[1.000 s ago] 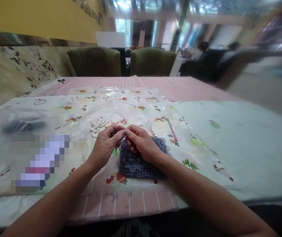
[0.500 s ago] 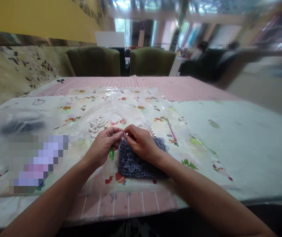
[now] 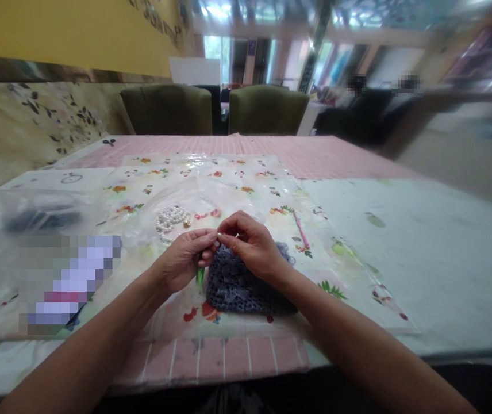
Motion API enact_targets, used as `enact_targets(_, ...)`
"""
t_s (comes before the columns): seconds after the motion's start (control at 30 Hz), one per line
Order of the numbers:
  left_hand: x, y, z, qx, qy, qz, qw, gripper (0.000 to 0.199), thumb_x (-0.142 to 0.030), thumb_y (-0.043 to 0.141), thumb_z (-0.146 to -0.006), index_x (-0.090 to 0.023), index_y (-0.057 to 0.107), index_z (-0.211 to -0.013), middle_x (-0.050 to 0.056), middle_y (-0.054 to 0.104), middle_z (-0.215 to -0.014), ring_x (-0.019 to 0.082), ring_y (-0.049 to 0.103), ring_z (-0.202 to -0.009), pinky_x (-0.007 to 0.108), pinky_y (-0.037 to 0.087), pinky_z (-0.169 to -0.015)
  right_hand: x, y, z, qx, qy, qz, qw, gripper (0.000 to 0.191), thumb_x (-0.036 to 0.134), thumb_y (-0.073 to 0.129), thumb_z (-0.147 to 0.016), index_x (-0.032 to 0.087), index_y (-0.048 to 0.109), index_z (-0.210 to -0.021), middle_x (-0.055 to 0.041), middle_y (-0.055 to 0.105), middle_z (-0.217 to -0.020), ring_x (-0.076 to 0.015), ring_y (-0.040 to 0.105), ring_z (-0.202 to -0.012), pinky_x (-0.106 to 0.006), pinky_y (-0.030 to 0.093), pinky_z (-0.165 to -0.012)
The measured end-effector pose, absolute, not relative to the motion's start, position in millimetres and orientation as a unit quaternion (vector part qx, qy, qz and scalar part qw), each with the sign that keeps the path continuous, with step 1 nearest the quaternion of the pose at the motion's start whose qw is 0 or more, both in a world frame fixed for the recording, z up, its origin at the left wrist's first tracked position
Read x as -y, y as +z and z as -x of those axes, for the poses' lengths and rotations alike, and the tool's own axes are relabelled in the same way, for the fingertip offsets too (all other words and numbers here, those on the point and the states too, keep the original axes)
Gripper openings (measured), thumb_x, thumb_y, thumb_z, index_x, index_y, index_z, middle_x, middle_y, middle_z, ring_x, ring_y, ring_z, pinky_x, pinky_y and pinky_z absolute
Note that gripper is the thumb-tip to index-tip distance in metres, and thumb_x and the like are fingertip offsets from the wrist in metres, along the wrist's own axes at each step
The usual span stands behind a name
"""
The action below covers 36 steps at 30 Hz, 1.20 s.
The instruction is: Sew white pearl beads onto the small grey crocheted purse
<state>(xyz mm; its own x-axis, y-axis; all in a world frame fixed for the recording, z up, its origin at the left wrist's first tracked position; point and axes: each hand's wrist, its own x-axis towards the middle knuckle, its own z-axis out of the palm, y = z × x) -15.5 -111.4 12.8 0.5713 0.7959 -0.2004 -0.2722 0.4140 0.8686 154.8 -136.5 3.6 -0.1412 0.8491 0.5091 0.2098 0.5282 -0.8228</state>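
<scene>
My left hand point(image 3: 188, 257) is closed, with the green handle point(image 3: 200, 277) of a slim tool sticking out below its curled fingers. Its thumb and forefinger meet the fingertips of my right hand point(image 3: 250, 244), which is also pinched closed. Between the fingertips is a small pale, bead-like piece, too small to name surely. Under my right hand lies a dark blue-grey crocheted piece point(image 3: 233, 293) with a ruffled upper part, partly covered by that hand. Just beyond my left hand rests a coiled string of white pearl beads point(image 3: 166, 221) with a gold-coloured clasp point(image 3: 186, 224).
A pink crochet hook point(image 3: 301, 230) lies to the right on the fruit-patterned plastic sheet point(image 3: 211, 172). On the left are a clear bag point(image 3: 43, 215) with dark contents and a blurred-out purple item point(image 3: 77, 276). Small black scissors point(image 3: 108, 142) lie far left. Green chairs point(image 3: 267, 109) stand beyond the table.
My right hand has lifted slightly and its fingers have bent more at the meeting point. My left hand has turned a little, and the green handle now hangs more upright.
</scene>
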Motion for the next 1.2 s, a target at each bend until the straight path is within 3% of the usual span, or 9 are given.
enact_targets(0.3, 112.5, 9.6, 16.7, -0.328, 0.358, -0.499, 0.717, 0.028, -0.034, 0.080, -0.074, -0.010, 0.066, -0.075, -0.003, 0.047, -0.059, 0.004, 0.038, -0.051, 0.014, 0.028, -0.044, 136.2, 3.6, -156.9, 0.762, 0.185, 0.368, 0.500, 0.011, 0.011, 0.052, -0.092, 0.019, 0.054, -0.084, -0.0031, 0.053, -0.086, -0.0154, 0.051, -0.082, -0.029, 0.041, -0.071)
enact_targets(0.6, 112.9, 7.3, 16.1, -0.349, 0.368, -0.509, 0.696, 0.028, -0.037, 0.080, -0.073, -0.012, 0.067, -0.074, -0.003, 0.048, -0.060, 0.004, 0.038, -0.051, 0.016, 0.027, -0.044, 139.8, -4.0, -149.0, 0.761, 0.123, 0.383, 0.510, 0.013, 0.016, 0.045, -0.096, 0.021, 0.044, -0.085, -0.0032, 0.051, -0.086, -0.0167, 0.049, -0.081, -0.032, 0.042, -0.074)
enact_targets(0.8, 111.2, 7.6, 16.0, -0.358, 0.358, -0.515, 0.691, 0.029, -0.037, 0.081, -0.071, -0.011, 0.068, -0.073, -0.003, 0.048, -0.058, 0.004, 0.038, -0.050, 0.016, 0.027, -0.043, 139.3, -4.8, -149.1, 0.742, 0.179, 0.380, 0.522, 0.012, 0.021, 0.046, -0.097, 0.021, 0.045, -0.085, -0.0025, 0.051, -0.086, -0.0162, 0.050, -0.081, -0.033, 0.043, -0.077)
enact_targets(1.0, 108.2, 10.5, 18.3, -0.360, 0.342, -0.500, 0.710, 0.034, -0.039, 0.083, -0.071, -0.011, 0.065, -0.068, -0.003, 0.046, -0.058, 0.004, 0.036, -0.050, 0.015, 0.026, -0.042, 135.0, 5.3, -158.0, 0.765, 0.215, 0.362, 0.487, 0.010, 0.015, 0.052, -0.092, 0.020, 0.050, -0.083, -0.0026, 0.055, -0.087, -0.0157, 0.052, -0.084, -0.031, 0.044, -0.078)
enact_targets(1.2, 109.7, 9.1, 17.7, -0.361, 0.355, -0.492, 0.708, 0.031, -0.036, 0.085, -0.069, -0.011, 0.068, -0.073, -0.003, 0.046, -0.059, 0.003, 0.036, -0.049, 0.015, 0.025, -0.042, 133.1, 5.0, -160.6, 0.730, 0.277, 0.362, 0.510, 0.006, 0.017, 0.060, -0.089, 0.018, 0.055, -0.085, 0.0013, 0.054, -0.079, -0.0118, 0.051, -0.073, -0.028, 0.044, -0.069)
